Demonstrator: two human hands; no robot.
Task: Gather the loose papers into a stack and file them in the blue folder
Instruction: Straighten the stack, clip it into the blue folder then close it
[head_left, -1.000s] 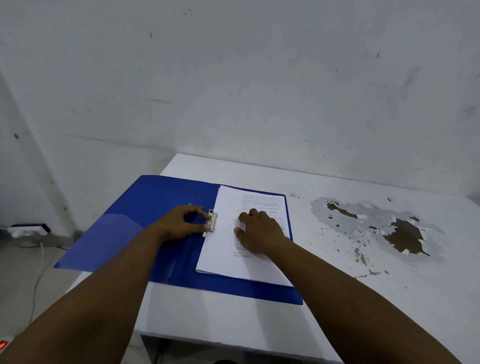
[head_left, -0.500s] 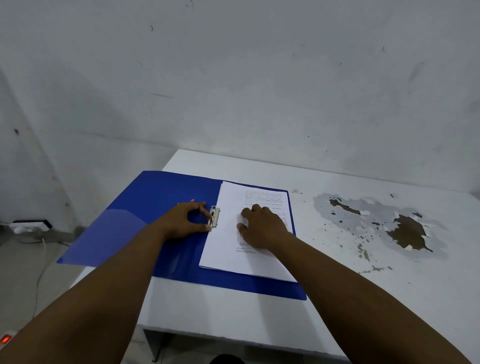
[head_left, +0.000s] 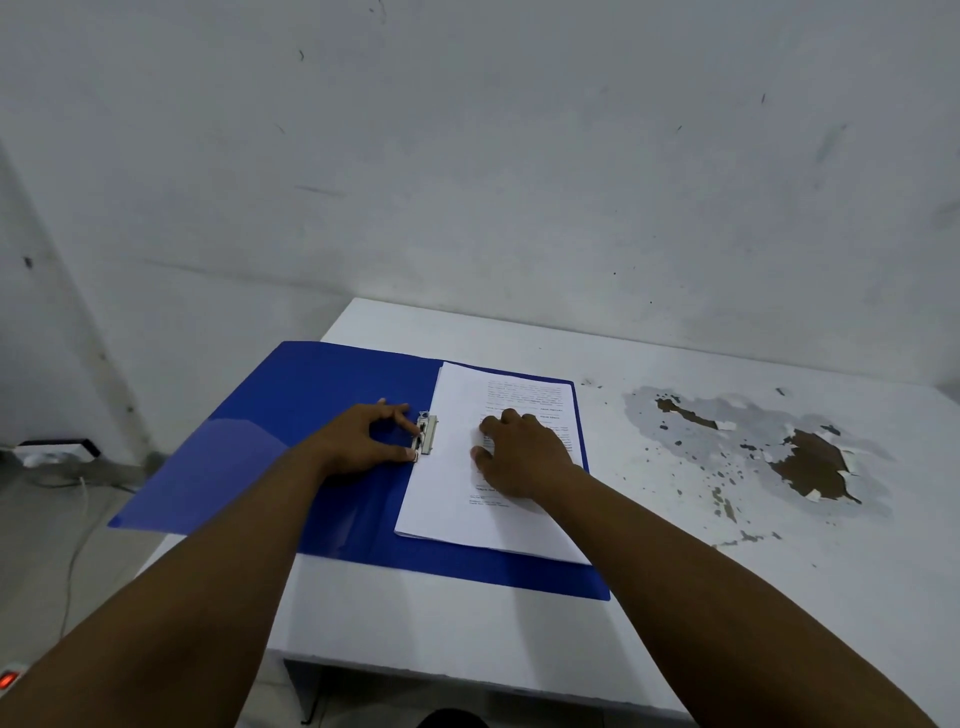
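Lying in the open blue folder (head_left: 291, 415) on the tabletop (head_left: 675, 597), the paper stack (head_left: 457, 499) is pressed by the right hand (head_left: 524, 457), fingers loosely curled; the metal clip (head_left: 426, 439) is pinched by the left hand (head_left: 363, 439).

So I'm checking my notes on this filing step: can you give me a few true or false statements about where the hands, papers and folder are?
1. The folder lies open on the table. True.
2. The papers lie on the folder's left half. False: they lie on its right half.
3. The right hand rests on the papers. True.
4. The left hand lifts the folder's cover. False: its fingers are at the clip by the papers' left edge.
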